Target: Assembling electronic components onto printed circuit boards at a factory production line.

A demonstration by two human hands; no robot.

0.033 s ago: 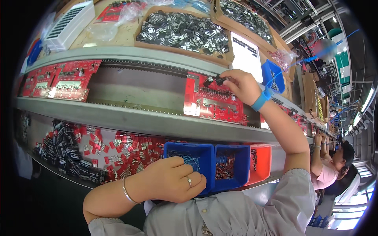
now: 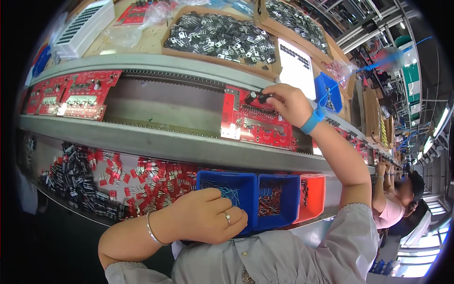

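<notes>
The right hand [image 2: 288,104], wearing a blue wristband [image 2: 312,122], pinches a small dark part [image 2: 257,98] between fingertips, pressing it against the top edge of a red circuit board [image 2: 257,122] that sits on the conveyor track [image 2: 161,102], within easy reach. The left hand [image 2: 208,215] rests in a loose fist at the rim of a blue bin [image 2: 229,191] of thin wire pieces; whether it holds any cannot be told. More bins stand alongside, and loose red and black parts [image 2: 118,182] spread across the surface, close for quick picking.
</notes>
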